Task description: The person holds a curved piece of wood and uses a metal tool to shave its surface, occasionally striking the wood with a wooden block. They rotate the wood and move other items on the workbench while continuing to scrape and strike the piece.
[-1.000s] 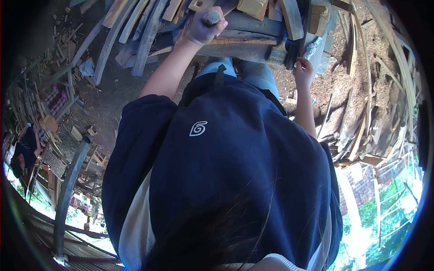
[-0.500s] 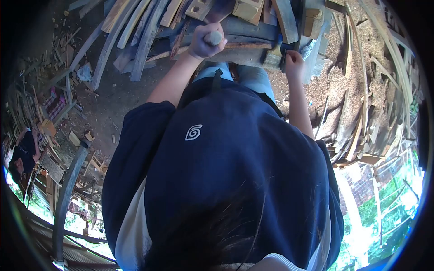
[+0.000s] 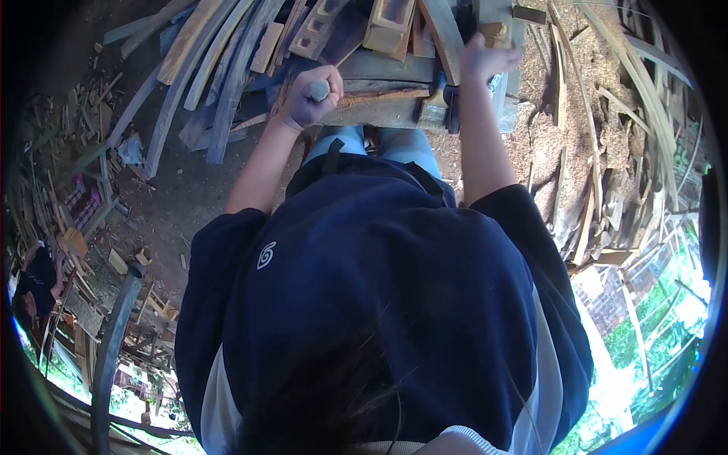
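Note:
My left hand point(image 3: 312, 97) is closed around the pale, round-ended handle point(image 3: 317, 90) of a tool, with its butt facing me. A dark flat blade point(image 3: 343, 44) shows just beyond the fist; its far end is hidden among the wood. My right hand point(image 3: 487, 59) reaches past the right end of the bench, fingers apart and slightly blurred. Close by its fingertips is a small wooden block point(image 3: 495, 32). A wide flat brush point(image 3: 433, 112) with a dark handle lies on the wooden bench point(image 3: 379, 114), left of my right forearm.
Long wooden strips point(image 3: 246, 72) fan out at the upper left. Wooden blocks with square openings point(image 3: 317, 30) lie beyond the bench. Sawdust and scraps cover the ground point(image 3: 540, 91) at right. A curved post point(image 3: 115, 341) rises at lower left, near another person point(image 3: 36, 280).
My right hand has moved forward, away from beside the brush to the wooden block, and its fingers have spread. My left hand keeps its grip on the handle. The view has shifted slightly.

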Motion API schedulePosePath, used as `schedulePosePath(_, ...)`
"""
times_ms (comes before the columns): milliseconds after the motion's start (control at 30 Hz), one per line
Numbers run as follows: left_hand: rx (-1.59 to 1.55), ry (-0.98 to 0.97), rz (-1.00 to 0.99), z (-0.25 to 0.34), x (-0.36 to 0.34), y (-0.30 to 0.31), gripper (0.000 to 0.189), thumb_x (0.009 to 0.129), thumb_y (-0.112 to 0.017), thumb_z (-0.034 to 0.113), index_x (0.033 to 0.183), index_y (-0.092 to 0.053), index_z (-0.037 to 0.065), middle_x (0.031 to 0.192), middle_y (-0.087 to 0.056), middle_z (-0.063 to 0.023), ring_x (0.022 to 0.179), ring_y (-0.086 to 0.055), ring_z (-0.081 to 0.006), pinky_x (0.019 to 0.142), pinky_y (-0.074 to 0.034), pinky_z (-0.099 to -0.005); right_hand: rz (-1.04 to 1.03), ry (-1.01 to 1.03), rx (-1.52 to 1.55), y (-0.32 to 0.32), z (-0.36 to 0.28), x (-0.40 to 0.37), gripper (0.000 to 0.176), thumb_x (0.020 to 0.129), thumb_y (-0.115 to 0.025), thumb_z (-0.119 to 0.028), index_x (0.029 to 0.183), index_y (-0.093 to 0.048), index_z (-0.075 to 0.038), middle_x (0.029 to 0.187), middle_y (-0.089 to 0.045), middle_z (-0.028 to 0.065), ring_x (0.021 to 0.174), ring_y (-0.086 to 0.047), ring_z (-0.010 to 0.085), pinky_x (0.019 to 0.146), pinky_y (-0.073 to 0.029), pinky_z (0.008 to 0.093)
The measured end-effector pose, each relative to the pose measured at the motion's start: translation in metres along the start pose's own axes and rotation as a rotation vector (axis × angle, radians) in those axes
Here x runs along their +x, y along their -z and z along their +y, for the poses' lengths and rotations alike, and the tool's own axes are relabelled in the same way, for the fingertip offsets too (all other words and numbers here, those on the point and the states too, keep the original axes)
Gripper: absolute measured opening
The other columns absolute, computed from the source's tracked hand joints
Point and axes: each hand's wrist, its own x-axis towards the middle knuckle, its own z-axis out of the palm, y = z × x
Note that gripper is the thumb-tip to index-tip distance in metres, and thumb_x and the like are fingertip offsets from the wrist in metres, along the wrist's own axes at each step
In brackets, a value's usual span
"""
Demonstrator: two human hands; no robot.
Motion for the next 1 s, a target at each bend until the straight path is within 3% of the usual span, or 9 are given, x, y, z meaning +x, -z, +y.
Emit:
schedulePosePath(200, -0.038, 0.048, -0.060, 0.015, 0.001, 0.005, 0.011, 0.072, -0.057, 0.001, 0.074, -0.047, 0.006, 0.078, -0.059, -0.0063, 0.099, -0.062, -0.0249, 0.086, -0.048, -0.0368, -0.344, -0.030, -0.437, 0.022, 0.069, 0.047, 0.094, 0.070, -0.078, -0.050, 0.136, -0.041, 0.005, 0.148, -0.023, 0.0316, 0.139, -0.022, 0.0486, 0.116, -0.023, 0.0548)
schedulePosePath(333, 0.057, 0.190, -0.183, 0.025, 0.005, -0.001, 0.010, 0.074, -0.056, 0.001, 0.073, -0.047, 0.006, 0.085, -0.065, -0.0081, 0.113, -0.061, -0.0289, 0.093, -0.047, -0.0400, -0.509, 0.188, -0.530, 0.029, 0.081, 0.058, 0.087, 0.070, -0.079, -0.048, 0.130, -0.047, 0.007, 0.134, -0.046, 0.0345, 0.134, -0.040, 0.0443, 0.111, -0.034, 0.0489)
schedulePosePath(467, 0.152, 0.265, -0.240, 0.031, 0.008, -0.006, 0.012, 0.074, -0.057, 0.002, 0.072, -0.047, 0.007, 0.092, -0.069, -0.0095, 0.121, -0.058, -0.0300, 0.099, -0.045, -0.0425, -0.422, 0.233, -0.147, 0.060, 0.059, 0.040, 0.078, 0.074, -0.079, -0.045, 0.117, -0.047, 0.011, 0.105, -0.064, 0.0286, 0.098, -0.067, 0.0410, 0.088, -0.054, 0.0461)
schedulePosePath(533, 0.166, 0.282, -0.257, 0.037, 0.009, -0.008, 0.012, 0.075, -0.057, 0.003, 0.072, -0.046, 0.007, 0.097, -0.071, -0.0107, 0.125, -0.056, -0.0307, 0.102, -0.043, -0.0431, -0.687, -0.065, 0.367, 0.092, 0.032, 0.011, 0.065, 0.082, -0.076, -0.036, 0.114, -0.043, 0.010, 0.105, -0.063, 0.0254, 0.092, -0.069, 0.0328, 0.078, -0.056, 0.0418)
schedulePosePath(733, 0.216, 0.296, -0.330, 0.040, 0.011, -0.015, 0.014, 0.078, -0.058, 0.003, 0.074, -0.045, 0.008, 0.107, -0.070, -0.0100, 0.121, -0.057, -0.0251, 0.104, -0.043, -0.0399, -1.026, 0.480, 0.493, 0.184, -0.069, -0.077, 0.063, 0.088, -0.074, -0.024, 0.126, -0.032, 0.005, 0.106, -0.061, 0.0213, 0.093, -0.066, 0.0247, 0.077, -0.055, 0.0336)
schedulePosePath(800, 0.225, 0.205, -0.371, 0.027, 0.003, -0.013, 0.013, 0.079, -0.064, 0.006, 0.079, -0.051, 0.008, 0.109, -0.069, -0.0095, 0.117, -0.058, -0.0232, 0.104, -0.043, -0.0366, -1.051, 0.722, 0.603, 0.207, -0.089, -0.105, 0.066, 0.090, -0.072, -0.025, 0.129, -0.027, 0.003, 0.109, -0.058, 0.0219, 0.098, -0.064, 0.0254, 0.078, -0.054, 0.0368)
schedulePosePath(867, 0.828, -0.035, -0.045, 0.032, -0.012, -0.022, 0.017, 0.081, -0.072, 0.013, 0.092, -0.061, 0.008, 0.112, -0.068, -0.0090, 0.112, -0.059, -0.0228, 0.102, -0.043, -0.0350, -0.895, 1.030, 0.733, 0.199, -0.083, -0.128, 0.062, 0.089, -0.071, -0.026, 0.127, -0.031, 0.003, 0.110, -0.057, 0.0246, 0.098, -0.065, 0.0317, 0.080, -0.054, 0.0406)
schedulePosePath(933, 0.857, 0.051, -0.244, 0.005, -0.013, -0.012, 0.054, 0.082, -0.077, 0.026, 0.130, -0.057, 0.012, 0.133, -0.057, -0.0093, 0.123, -0.053, -0.0239, 0.103, -0.042, -0.0397, -1.163, 0.918, 0.269, 0.198, -0.093, -0.138, 0.067, 0.085, -0.074, -0.031, 0.127, -0.035, 0.003, 0.101, -0.061, 0.0297, 0.091, -0.065, 0.0459, 0.077, -0.055, 0.0452)
schedulePosePath(1000, 1.065, 0.060, -0.221, -0.008, -0.022, -0.009, 0.067, 0.081, -0.078, 0.026, 0.139, -0.049, 0.014, 0.140, -0.052, -0.0100, 0.131, -0.047, -0.0244, 0.108, -0.038, -0.0415, -1.218, 0.920, 0.152, 0.203, -0.100, -0.135, 0.068, 0.085, -0.074, -0.030, 0.129, -0.034, 0.002, 0.097, -0.063, 0.0285, 0.089, -0.066, 0.0451, 0.075, -0.056, 0.0464)
